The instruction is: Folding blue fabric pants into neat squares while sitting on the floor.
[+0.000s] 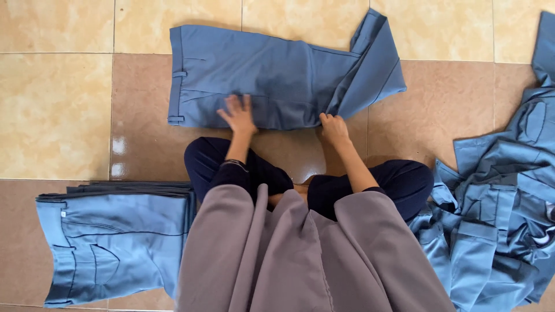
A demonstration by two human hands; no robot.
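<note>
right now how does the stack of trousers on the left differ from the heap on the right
The stack on the left is folded flat with squared edges; the heap on the right is loose and crumpled. The stack is compact, while the heap sprawls wider. Neither is touched: the left hand presses flat and the right hand grips a third pair on the tiles. Both piles are the same blue-grey cloth.
</note>
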